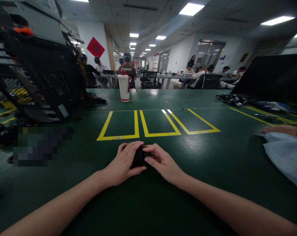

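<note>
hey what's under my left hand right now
Part of a black object shows under your left hand, on the side toward your right hand. Your left hand covers the rest, so that can't be seen.

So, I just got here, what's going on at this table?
A person's left hand is holding a small black object over or on the green table. The right hand is at the object's side. The object is on the near side of the yellow tape outlines; a white bottle stands beyond them.
</note>
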Available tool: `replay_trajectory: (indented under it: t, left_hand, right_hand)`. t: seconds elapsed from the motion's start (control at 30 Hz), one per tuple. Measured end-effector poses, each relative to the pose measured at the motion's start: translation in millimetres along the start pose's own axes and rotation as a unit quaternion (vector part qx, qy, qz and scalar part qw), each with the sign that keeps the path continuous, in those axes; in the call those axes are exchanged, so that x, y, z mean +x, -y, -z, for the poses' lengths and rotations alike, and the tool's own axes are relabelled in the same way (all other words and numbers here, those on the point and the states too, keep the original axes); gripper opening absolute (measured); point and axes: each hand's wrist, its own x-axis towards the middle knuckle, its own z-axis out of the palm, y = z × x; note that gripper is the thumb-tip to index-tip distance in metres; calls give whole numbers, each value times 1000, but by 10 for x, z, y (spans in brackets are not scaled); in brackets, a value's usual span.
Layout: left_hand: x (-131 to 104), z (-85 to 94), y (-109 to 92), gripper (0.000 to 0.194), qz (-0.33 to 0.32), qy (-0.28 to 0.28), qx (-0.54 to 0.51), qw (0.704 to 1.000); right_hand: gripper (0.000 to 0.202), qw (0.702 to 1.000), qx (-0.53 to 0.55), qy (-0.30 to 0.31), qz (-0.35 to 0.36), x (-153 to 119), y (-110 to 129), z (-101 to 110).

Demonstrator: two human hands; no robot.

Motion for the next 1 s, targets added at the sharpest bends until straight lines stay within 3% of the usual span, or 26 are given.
replay_trajectory:
  t: [0.17,0.4,0.57,0.77,1.0]
  left_hand:
    - [1,-8,4,62,1,-5,-1,1000]
    - [0,-51,36,62,-3,-8,4,1000]
    - [5,-75,57,62,-6,-20,4,1000]
    - [5,-72,52,62,-5,-22,3,1000]
    - [-3,-79,64,62,-8,-23,8,1000]
  right_hand:
    - [36,999,-29,-2,-19,12,-3,13]
    - [36,999,-36,0,17,-13,-6,1]
    - [23,1000,-3,-2,14,-17,-17,2]
    - [37,1000,-20,1,-18,5,3,26]
    - [33,1000,-13,7,9,-11,-26,6]
